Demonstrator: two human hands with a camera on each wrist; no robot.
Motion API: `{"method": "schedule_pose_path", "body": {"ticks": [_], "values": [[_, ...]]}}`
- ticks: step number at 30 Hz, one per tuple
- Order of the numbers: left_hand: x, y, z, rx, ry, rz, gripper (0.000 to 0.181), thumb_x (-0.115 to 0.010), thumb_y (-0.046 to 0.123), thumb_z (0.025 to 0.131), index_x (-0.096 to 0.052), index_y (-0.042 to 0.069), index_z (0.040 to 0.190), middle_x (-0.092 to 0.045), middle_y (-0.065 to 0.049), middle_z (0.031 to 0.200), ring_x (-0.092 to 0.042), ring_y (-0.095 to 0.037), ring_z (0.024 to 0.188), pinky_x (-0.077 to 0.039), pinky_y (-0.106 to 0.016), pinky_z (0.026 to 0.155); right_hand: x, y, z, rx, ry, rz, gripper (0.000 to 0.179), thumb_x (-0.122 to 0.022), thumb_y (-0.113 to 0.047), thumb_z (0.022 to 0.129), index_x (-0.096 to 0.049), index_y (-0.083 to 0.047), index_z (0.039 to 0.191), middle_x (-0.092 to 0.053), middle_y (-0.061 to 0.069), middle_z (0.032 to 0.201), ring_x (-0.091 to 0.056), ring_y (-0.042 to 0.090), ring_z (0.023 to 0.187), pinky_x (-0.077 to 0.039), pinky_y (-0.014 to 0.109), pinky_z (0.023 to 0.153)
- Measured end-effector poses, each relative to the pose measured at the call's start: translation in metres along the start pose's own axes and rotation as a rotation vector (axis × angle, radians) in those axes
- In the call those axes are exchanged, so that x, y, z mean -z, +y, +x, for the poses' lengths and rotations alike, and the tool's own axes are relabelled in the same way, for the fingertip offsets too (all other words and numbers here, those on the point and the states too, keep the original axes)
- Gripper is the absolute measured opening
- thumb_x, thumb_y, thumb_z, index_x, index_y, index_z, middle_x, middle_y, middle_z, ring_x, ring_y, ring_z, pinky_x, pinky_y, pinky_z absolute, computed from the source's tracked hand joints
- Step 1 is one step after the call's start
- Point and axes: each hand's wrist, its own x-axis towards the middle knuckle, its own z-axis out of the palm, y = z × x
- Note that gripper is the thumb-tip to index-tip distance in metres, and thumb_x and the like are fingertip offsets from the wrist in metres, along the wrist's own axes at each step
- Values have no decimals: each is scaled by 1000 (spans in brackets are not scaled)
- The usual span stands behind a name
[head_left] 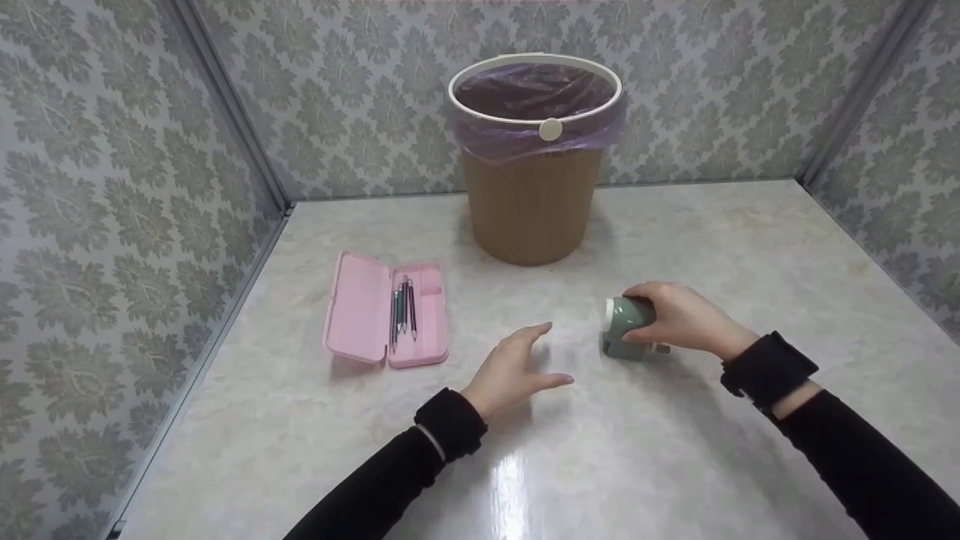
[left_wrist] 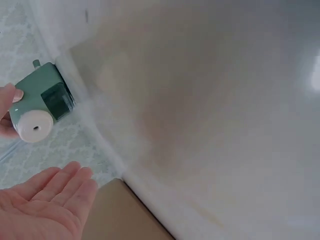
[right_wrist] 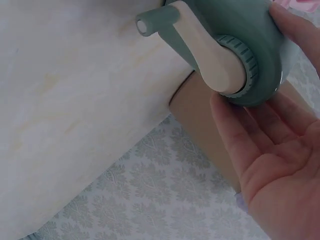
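A green pencil sharpener (head_left: 624, 327) with a white front and a side crank stands on the table, gripped from above by my right hand (head_left: 679, 319). The right wrist view shows its cream crank arm (right_wrist: 207, 55) with a green knob, and my fingers curved round the body. In the left wrist view a dark clear drawer (left_wrist: 58, 101) and a white round face (left_wrist: 35, 126) with a small hole appear. My left hand (head_left: 514, 373) reaches over the table left of the sharpener, thumb and fingers spread, holding nothing.
An open pink pencil case (head_left: 435, 330) lies to the left with several pencils (head_left: 403, 309) in it. At the back stands a brown bin (head_left: 532, 202) lined with a purple bag (head_left: 499, 139). Patterned panels (head_left: 360, 97) wall in the table.
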Motion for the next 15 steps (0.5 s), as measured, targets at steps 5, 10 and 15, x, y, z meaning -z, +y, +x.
{"method": "schedule_pose_path", "body": {"ticks": [5, 10, 15], "values": [[0, 9, 4, -22, 2, 55, 86, -83, 37, 86, -43, 4, 154, -50, -15, 157, -46, -31, 148, -37, -43, 124, -2, -8, -2, -53, 65, 49, 52, -86, -25, 81, -68, 2, 121, -74, 15, 107, -68, 24, 93, -55, 38, 81], [-1, 20, 11, -39, 42, 100, 90, -84, 37, 85, -40, 4, 155, -48, -15, 159, -45, -30, 149, -37, -43, 124, -4, -23, 0, -96, 112, 128, 51, -86, -26, 82, -68, 2, 121, -75, 17, 109, -71, 30, 98, -56, 40, 84], [-8, 27, 16, -46, 80, 120, 95, -85, 36, 83, -35, 1, 157, -46, -18, 159, -45, -31, 148, -38, -43, 123, -6, -39, 5, -147, 126, 195, 56, -83, -30, 84, -66, 1, 127, -74, 19, 113, -72, 34, 102, -59, 40, 83]]}}
